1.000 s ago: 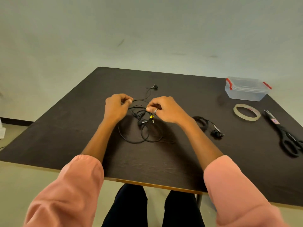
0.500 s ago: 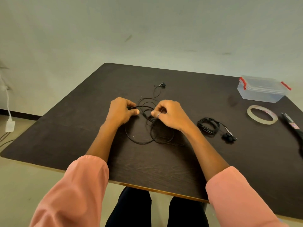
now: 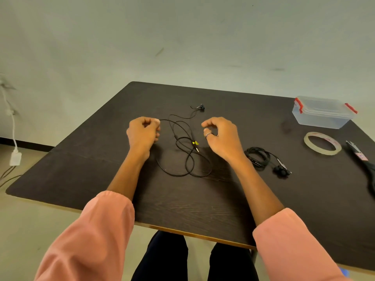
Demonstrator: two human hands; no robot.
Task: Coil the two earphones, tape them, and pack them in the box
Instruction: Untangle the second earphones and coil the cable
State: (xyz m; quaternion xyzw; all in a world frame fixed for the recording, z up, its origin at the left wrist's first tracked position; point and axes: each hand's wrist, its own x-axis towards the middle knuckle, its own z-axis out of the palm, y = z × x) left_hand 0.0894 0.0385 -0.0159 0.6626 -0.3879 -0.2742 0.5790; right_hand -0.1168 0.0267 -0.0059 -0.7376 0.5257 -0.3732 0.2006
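Pinching the loose earphone (image 3: pixel 182 147) cable, the left hand (image 3: pixel 142 132) works mid-table; the right hand (image 3: pixel 220 134) hovers, fingers curled, holding nothing. Second earphone (image 3: pixel 261 159) lies coiled — tape (image 3: pixel 322 143), box (image 3: pixel 322 112) untouched.

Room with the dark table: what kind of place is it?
Probably a plain workroom, not a home. A bare wall stands behind the dark table, which holds only a tape roll, scissors and a plastic box.

Perhaps an office: bare table (image 3: pixel 203 209), plain wall (image 3: pixel 182 37)
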